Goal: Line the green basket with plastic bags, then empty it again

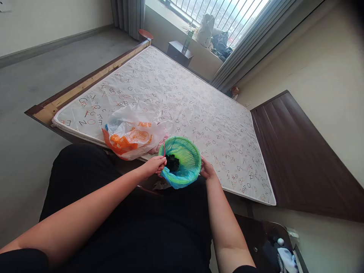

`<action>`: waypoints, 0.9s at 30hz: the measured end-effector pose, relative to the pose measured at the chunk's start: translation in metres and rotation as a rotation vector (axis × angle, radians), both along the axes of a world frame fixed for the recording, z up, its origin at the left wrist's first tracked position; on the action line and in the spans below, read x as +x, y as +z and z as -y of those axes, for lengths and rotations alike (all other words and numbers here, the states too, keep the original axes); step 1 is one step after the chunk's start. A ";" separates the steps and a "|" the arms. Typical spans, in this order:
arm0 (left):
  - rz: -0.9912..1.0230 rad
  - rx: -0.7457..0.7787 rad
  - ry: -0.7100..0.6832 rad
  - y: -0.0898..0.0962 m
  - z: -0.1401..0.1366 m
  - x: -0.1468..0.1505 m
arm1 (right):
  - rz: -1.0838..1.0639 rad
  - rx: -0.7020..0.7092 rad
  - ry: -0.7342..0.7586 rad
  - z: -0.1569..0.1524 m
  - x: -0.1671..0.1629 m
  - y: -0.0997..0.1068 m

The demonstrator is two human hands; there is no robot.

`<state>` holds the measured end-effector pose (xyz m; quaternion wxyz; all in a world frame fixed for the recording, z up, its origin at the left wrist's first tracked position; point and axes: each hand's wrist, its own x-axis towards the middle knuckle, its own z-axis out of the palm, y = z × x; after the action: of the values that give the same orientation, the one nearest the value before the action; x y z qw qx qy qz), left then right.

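A green plastic wastebasket (193,153) with lattice sides is held over my lap, its mouth tilted toward me. A thin blue bin liner (182,181) hangs inside it and folds over the near rim. Something black and crumpled (172,163) lies inside. My left hand (156,166) is closed at the left rim, pinching the liner's edge where a thin red strip (164,148) shows. Around the right side of the basket curls my right hand (207,168), its fingers partly hidden behind the wall. Just left of the basket, a white and orange plastic bag (133,132) rests on the mattress.
The letter-printed mattress (199,106) fills the bed frame (93,79), with a dark headboard (301,151) at right. A nightstand (179,53) stands near the window. Bags (206,30) sit on the sill. A dark cabinet (256,237) with small items is at lower right.
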<state>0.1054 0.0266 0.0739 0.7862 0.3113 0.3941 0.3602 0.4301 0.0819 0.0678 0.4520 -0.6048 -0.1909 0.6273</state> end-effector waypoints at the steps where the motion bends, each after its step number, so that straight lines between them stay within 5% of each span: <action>1: -0.002 0.002 0.009 -0.001 0.000 0.000 | -0.024 0.008 -0.005 0.006 0.001 -0.001; 9: -0.028 0.017 -0.008 -0.006 0.002 0.004 | -0.154 -0.189 0.053 0.049 0.001 -0.024; 14: -0.046 0.017 -0.015 -0.005 -0.001 0.004 | -0.184 -0.186 0.108 0.050 -0.007 -0.025; 20: -0.038 0.020 0.051 0.003 -0.003 0.004 | -0.145 -0.080 -0.082 0.067 -0.030 -0.026; 27: 0.151 -0.044 0.346 0.010 0.005 0.010 | -0.212 -0.080 -0.406 0.110 -0.065 -0.033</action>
<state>0.1156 0.0221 0.0844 0.7463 0.1938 0.3894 0.5037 0.3656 -0.0282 0.0351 0.5621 -0.5788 0.0084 0.5908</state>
